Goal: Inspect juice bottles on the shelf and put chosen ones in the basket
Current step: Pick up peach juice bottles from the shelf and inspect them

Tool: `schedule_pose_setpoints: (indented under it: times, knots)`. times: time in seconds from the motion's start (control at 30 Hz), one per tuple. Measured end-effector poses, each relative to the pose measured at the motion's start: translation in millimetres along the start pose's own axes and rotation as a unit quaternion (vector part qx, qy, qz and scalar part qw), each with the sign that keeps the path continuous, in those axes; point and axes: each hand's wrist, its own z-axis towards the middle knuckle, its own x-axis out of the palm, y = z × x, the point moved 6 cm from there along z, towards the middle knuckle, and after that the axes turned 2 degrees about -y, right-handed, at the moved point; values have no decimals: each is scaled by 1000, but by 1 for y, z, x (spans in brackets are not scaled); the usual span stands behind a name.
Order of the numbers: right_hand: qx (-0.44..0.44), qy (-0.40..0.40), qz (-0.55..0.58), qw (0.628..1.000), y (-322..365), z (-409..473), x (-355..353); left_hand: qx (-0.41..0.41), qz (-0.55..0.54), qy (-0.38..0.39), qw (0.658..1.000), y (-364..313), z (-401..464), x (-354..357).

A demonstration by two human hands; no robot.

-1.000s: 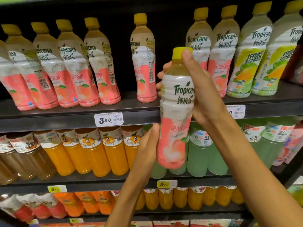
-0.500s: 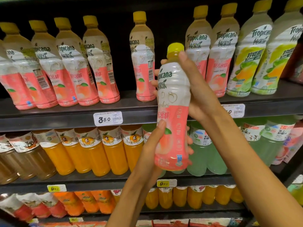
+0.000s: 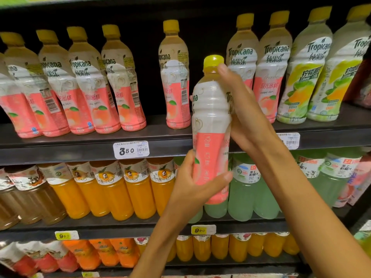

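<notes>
Bright store light, dark shelf recesses, soft overall blur, wide-angle edge bowing.

Held bottle [image 3: 210, 125] label: brand name split, partly behind right hand [image 3: 247, 115].
Right price tag [image 3: 289, 139]: price covered by wrist.
Basket: out of view.

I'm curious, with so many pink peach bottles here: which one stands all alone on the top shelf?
The peach bottle just left of the held bottle, with empty shelf either side; the others stand in touching groups.
</notes>
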Motion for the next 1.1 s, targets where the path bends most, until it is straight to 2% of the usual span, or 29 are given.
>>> schedule_pose_setpoints:
  times: [0.13,0.23,0.33,0.53,0.6,0.7,0.8,0.9,0.97,1.1]
  knots:
    - [36,9,56,998,-6,6,-3,-43,-97,60,993,4,-4,2]
    - [35,2,30,999,-6,10,-4,-49,-128,75,988,7,-2,4]
    - [16,-9,0,1000,-2,12,-4,-32,-97,59,993,4,4,3]
    - [-51,-46,-83,994,18,14,-3,63,38,-45,996,-14,16,-4]
    - [-53,-53,-112,991,22,16,-1,62,70,-57,994,-13,18,0]
    - [-35,-37,-118,992,27,22,1,30,24,-38,999,-10,24,1]
    - [-29,-3,-89,996,27,26,0,-5,-68,20,998,-11,27,-1]
    - [-26,18,-47,998,21,29,2,-6,-135,89,987,-18,29,1]
    - [-30,24,-34,999,21,33,5,-8,-124,103,987,-22,33,0]
    - [-75,18,-67,995,33,39,7,21,-28,44,998,-31,46,-8]
